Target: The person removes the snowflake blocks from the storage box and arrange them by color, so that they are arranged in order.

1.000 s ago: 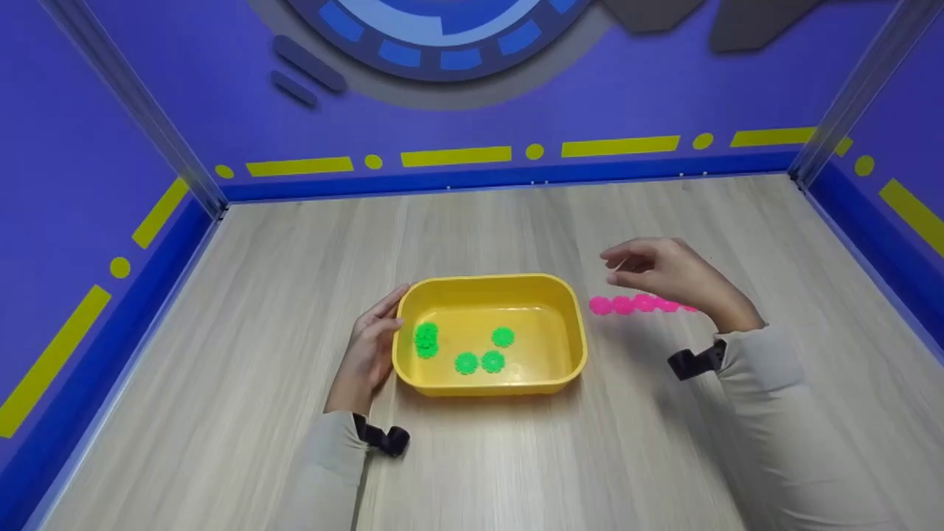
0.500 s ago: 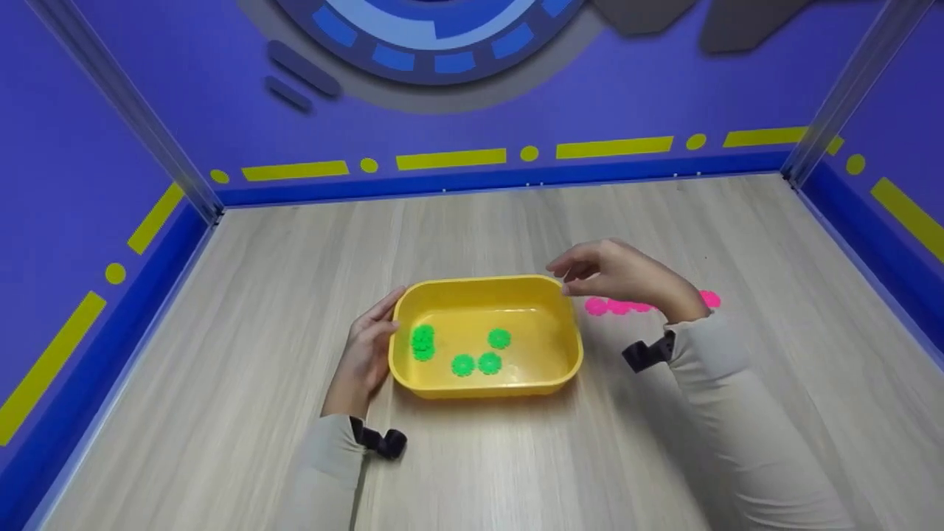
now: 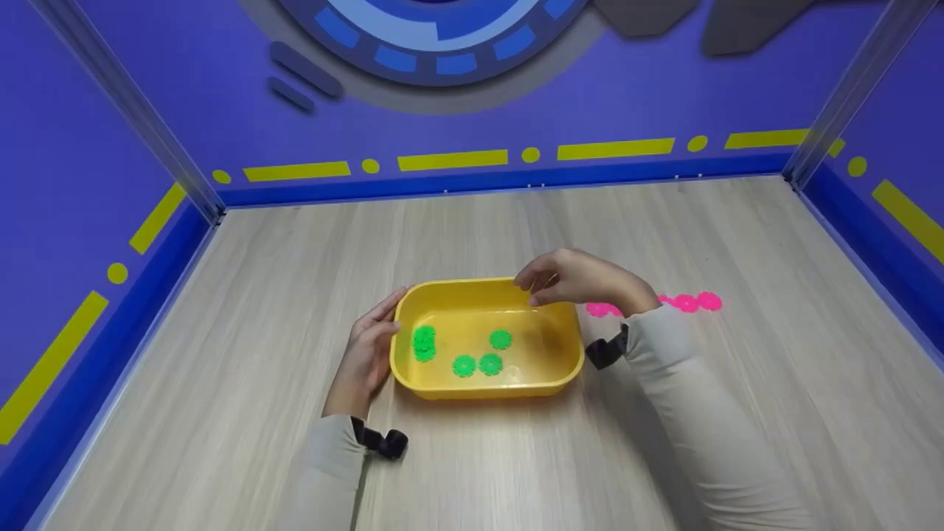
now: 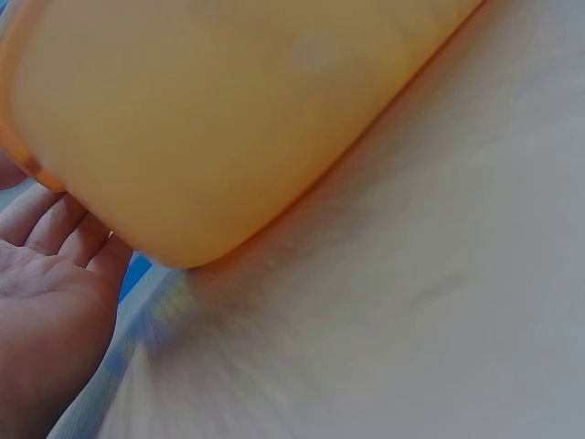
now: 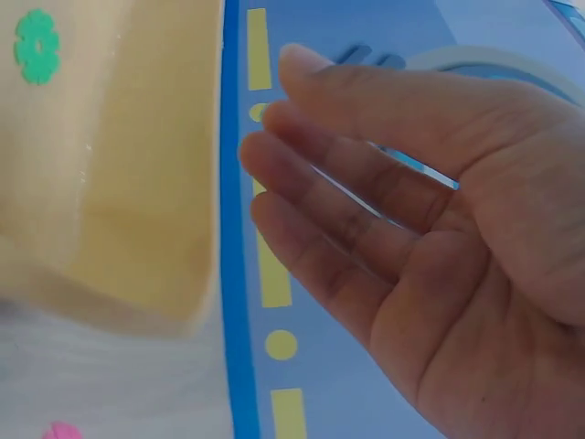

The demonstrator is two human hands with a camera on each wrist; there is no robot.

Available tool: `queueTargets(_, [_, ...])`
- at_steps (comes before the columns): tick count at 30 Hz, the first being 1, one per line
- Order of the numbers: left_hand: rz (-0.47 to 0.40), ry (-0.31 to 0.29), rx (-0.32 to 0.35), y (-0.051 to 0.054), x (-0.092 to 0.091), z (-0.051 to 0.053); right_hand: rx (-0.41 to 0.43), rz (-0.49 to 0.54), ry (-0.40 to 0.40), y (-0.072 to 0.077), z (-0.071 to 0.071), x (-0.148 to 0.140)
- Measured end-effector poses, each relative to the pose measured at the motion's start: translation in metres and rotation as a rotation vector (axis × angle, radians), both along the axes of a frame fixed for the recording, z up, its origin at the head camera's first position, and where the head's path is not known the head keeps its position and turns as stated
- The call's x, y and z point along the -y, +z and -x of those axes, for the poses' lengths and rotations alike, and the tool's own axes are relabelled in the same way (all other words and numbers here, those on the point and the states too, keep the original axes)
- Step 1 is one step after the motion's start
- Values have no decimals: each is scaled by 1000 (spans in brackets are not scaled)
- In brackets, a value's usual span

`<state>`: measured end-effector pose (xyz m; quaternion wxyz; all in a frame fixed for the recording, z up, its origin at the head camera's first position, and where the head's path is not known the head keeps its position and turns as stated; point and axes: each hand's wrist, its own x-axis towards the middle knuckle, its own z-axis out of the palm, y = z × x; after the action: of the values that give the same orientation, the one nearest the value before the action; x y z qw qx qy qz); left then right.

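Observation:
A yellow plastic bin [image 3: 450,387] stands on the wooden table. My left hand [image 3: 363,354] holds it by the left end, the thumb at the rim and the fingers along the outer wall. Several green notched discs [image 3: 490,363] lie on its floor, a few overlapping at the left. My right hand [image 3: 582,279] hovers over the bin's back right corner. Its fingers are loosely bent, and in the right wrist view nothing shows between fingers and thumb. Beneath the right wrist runs a row of pink notched discs [image 3: 687,303], its middle hidden by that wrist.
Blue-purple panels [image 3: 442,133] with yellow dashes close off the table at the back and both sides. The wooden table top [image 3: 317,258] stretches around the bin. Each wrist carries a black camera [image 3: 392,445].
My right hand has moved left, from above the pink row to over the bin's back right corner. The left hand, bin and discs have stayed put.

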<state>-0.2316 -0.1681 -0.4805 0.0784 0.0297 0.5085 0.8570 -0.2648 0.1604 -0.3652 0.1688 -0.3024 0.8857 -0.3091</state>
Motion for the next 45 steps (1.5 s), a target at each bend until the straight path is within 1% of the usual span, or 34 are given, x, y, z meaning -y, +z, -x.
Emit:
queueTargets(4, [2,2,2,0,-1,0,23,-20,14,-8,3,5])
queueTargets(9, [2,8,7,0,-1,0,69,-84,-25,-14,6,14])
queueTargets(15, [1,17,9,0,-1,0,79,-129,-37,-19,11,26])
queueTargets(18, [-19,23,17,1,-2,0,81,-141,-25,-23,13,31])
queueTargets(25, [-25,19,16,1,-2,-1,116,-158,-14,-29,17,39])
queueTargets(31, [-10,-4,5,0,-1,-1,141,-139,6,-32,19,42])
queueTargets(36, [6,-6,5,1,0,-1,183,-159,-3,-33,18,46])
queueTargets(39, [14,-4,7,1,0,0,189,-180,4,-35,18,48])
queueTargets(45, [11,-2,10,2,0,-1,164,-240,31,-40,18,53])
